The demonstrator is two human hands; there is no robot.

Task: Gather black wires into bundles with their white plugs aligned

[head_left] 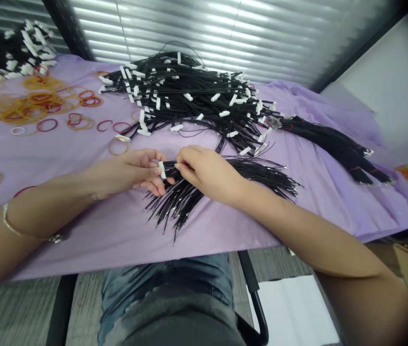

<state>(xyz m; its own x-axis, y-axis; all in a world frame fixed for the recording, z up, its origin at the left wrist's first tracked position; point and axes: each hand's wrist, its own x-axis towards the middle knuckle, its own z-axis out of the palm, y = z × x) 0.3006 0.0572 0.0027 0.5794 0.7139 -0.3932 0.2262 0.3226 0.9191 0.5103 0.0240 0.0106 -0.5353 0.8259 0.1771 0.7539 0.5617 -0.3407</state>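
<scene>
Wires [265,177] lay fanned on the purple cloth [117,252], under and beside your hands. Beyond them spread a large pile [204,89] of black leads with white ends; banded bundles [328,143] lay to its right, rubber bands [42,98] to its left. Your right hand [209,172] was curled nearly closed, thumb and forefinger pinching the black strands. Your left hand [132,172], half open, gripped the small white connector [162,170] just beside that pinch.

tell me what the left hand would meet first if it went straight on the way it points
Past the black wires in the left hand, most likely the right hand, just ahead; how the two line up in depth is hard to judge.
</scene>
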